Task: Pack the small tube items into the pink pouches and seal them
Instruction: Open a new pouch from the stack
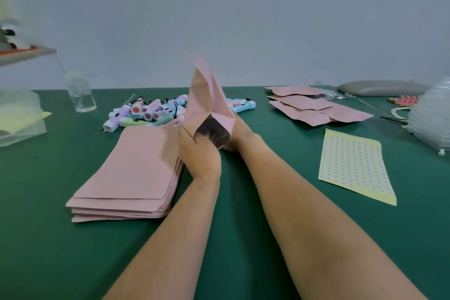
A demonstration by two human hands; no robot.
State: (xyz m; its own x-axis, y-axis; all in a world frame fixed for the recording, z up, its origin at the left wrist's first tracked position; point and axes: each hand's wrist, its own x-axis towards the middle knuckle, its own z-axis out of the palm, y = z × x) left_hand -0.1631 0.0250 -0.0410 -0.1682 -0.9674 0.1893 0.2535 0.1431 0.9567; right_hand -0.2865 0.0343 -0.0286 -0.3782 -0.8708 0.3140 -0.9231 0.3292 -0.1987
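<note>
**A:** Where was the pouch just then?

**B:** The flat pink paper pouch (207, 95) stood almost upright over the green table mat (243, 226), with its mouth turned toward the person and the dark lining showing. The left hand (198, 151) pinched one lip of the mouth and the right hand (239, 133) gripped the other. Their fingers were curled on the edges, drawing the lips apart.

**A:** Was anything inside?

**B:** I couldn't tell. The opening showed only dark.

**A:** How should that step have been done well?

**B:** It looked to me like opening the pouch for loading. The mouth wanted spreading fully first. After that, one hand alone could hold it while the other reached for the heap of pastel plastic tubes (155, 112) just behind. A tube should go in end first, so its black loop wouldn't catch the lip.

**A:** And the supplies?

**B:** The stack of empty pink pouches (126, 173) lay just beside the left hand. The filled-looking pink pouches (314, 109) lay well to the right, near the yellow-backed sheet of small round stickers (353, 165).
</note>
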